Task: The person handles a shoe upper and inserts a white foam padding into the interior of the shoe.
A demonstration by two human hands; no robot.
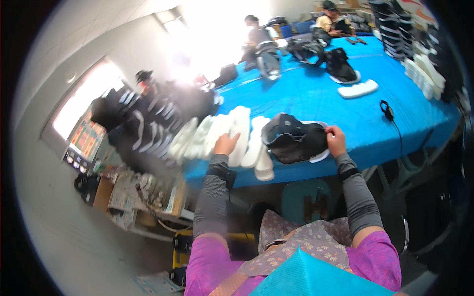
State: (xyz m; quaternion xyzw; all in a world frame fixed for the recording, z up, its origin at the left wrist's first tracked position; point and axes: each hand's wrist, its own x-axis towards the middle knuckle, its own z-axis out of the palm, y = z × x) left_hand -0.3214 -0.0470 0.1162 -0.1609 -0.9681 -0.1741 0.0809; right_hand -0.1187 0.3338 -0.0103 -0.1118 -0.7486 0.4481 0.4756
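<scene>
At the near edge of the blue-covered table, my left hand [226,144] grips a white foam shoe sole [241,129] that stands in a row of similar soles. Its fingertips are partly out of sight among them. To the right of that row lies a black shoe [296,140] on its side, with a grey-blue lining at its opening and a pale sole edge. My right hand [336,141] pinches the shoe's right end between thumb and fingers.
Black shoes with white stripes [153,118] are piled at the left. Across the blue table [291,93] are more black shoes [340,66], a lone white sole [358,89] and a black cable [387,111]. Shoe stacks [390,29] rise far right. Several people sit beyond. A stool [301,197] stands below the edge.
</scene>
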